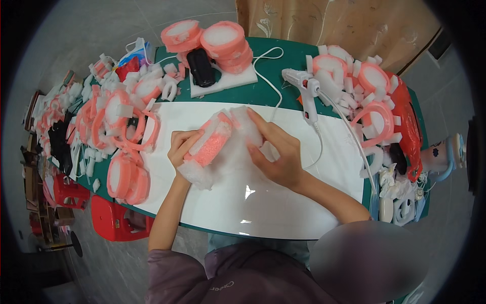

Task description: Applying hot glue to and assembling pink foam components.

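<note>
My left hand (pixel 180 145) is closed round a thick pink foam piece (pixel 213 147) and tilts it above the white board (pixel 273 213). White fluffy wadding (pixel 196 175) hangs from its lower end. My right hand (pixel 281 156) pinches a tuft of white wadding (pixel 244 124) between thumb and fingers, against the foam's upper right side. Whether this tuft is joined to the foam I cannot tell. To the right of my right hand, a white glue gun (pixel 308 96) lies with its cable running down.
Pink foam rings and white foam bits (pixel 116 109) heap up at the left. Stacked pink rounds (pixel 223 40) and a black object (pixel 201 68) sit at the back. More pink rings (pixel 374 121) and a red bag (pixel 407 126) lie right. A red stool (pixel 109 218) stands at lower left.
</note>
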Tool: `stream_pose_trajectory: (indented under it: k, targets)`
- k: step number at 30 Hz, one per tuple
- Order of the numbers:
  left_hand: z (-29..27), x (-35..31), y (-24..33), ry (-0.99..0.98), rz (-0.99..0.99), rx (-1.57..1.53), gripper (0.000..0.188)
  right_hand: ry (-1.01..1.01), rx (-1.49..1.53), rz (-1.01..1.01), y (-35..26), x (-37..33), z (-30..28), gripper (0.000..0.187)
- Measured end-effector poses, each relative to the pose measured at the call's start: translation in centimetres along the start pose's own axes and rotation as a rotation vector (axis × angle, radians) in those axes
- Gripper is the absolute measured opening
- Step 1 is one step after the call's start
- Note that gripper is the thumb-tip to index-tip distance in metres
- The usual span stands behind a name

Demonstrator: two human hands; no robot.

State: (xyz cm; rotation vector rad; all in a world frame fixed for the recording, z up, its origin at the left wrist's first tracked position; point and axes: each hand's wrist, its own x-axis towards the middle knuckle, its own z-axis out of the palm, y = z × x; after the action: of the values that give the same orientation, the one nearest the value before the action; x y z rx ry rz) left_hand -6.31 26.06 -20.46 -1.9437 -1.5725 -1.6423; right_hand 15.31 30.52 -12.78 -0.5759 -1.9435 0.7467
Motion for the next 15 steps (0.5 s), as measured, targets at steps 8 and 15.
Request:
stream_pose_trajectory:
  k: [8,15]
  targets:
    - [-0.3,0.9,0.7,0.02,0.045,0.001,0.034,0.101,0.038,-0.086,1.6,-0.5,2.4,0.051]
    - [-0.5,1.5,0.3,-0.114,0.036,-0.088,0.036,0.057,0.06,-0.137,3.6,-2.4,2.9,0.051]
